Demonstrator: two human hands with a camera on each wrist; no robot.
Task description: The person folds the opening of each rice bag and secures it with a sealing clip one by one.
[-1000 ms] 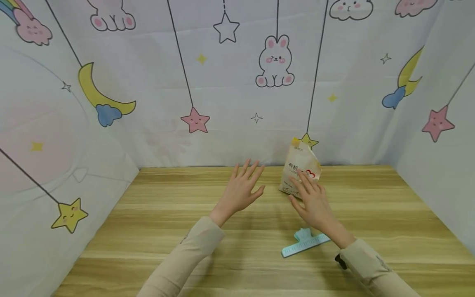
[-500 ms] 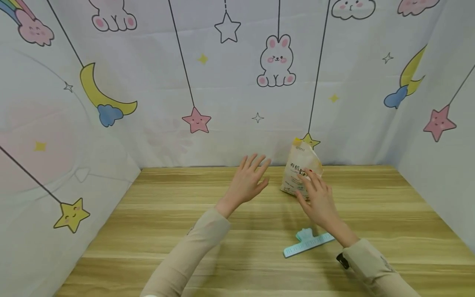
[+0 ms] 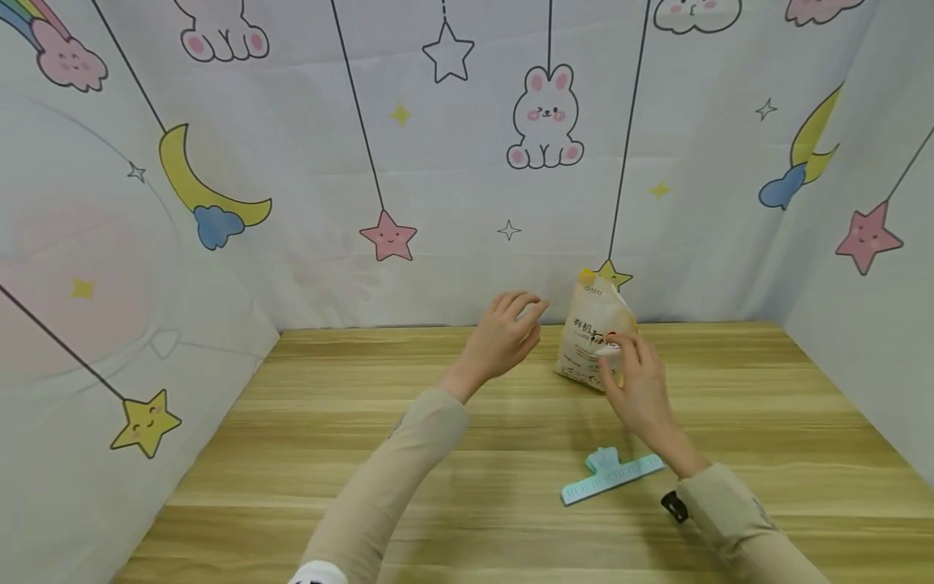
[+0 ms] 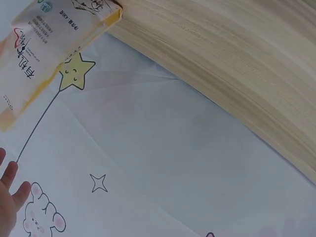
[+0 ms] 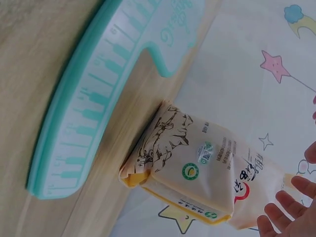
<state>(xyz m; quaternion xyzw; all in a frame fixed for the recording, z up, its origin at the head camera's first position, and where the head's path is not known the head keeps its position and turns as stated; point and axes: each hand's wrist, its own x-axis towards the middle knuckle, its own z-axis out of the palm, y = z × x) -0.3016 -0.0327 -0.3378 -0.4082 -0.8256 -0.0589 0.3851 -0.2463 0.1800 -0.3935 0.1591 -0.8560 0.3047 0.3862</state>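
Observation:
A cream paper-like food bag (image 3: 587,328) with yellow edges and printed characters stands upright near the back of the table. Left of it, my left hand (image 3: 503,337) hovers in the air with loosely bent fingers and holds nothing. My right hand (image 3: 638,389) is raised in front of the bag's right side, its fingers overlapping the bag in the head view. In the right wrist view those fingers (image 5: 286,210) spread apart beside the bag's upper part. A light teal bag clip (image 3: 611,477) with a long ribbed bar lies on the table, nearer than the bag.
The wood-grain table (image 3: 328,454) ends at a white cloth backdrop (image 3: 452,178) printed with stars, moons and rabbits, close behind the bag. Cloth walls also stand at the left and right. A small black piece (image 3: 674,506) shows by the right sleeve cuff.
My left hand has moved right and up toward the bag, its fingers bending more. My right hand has shifted slightly right along the bag's front. The bag and clip stay in place.

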